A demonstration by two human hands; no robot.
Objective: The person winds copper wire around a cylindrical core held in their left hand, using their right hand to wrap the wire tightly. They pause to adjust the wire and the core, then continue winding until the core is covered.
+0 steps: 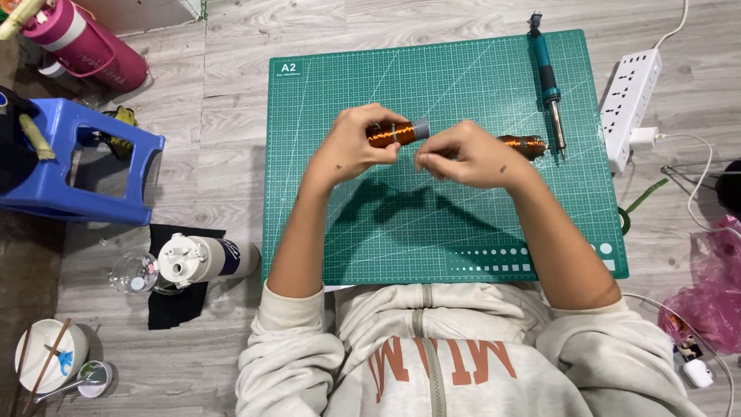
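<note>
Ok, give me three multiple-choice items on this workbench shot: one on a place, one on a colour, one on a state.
1. Where does the soldering iron lie?
A. On the blue stool
B. On the cutting mat, near its far right edge
C. On the floor by the bottles

2. What colour is the cutting mat?
A. Green
B. Red
C. Grey

3. How is the copper wire spool held?
A. It lies alone on the mat
B. It stands inside a cup
C. The left hand grips it above the mat

Answers: 1 B, the iron rests on the mat's grid beside the power strip. 2 A, the gridded surface is green. 3 C, the left fingers wrap the spool while the right hand pinches close beside its end.
</note>
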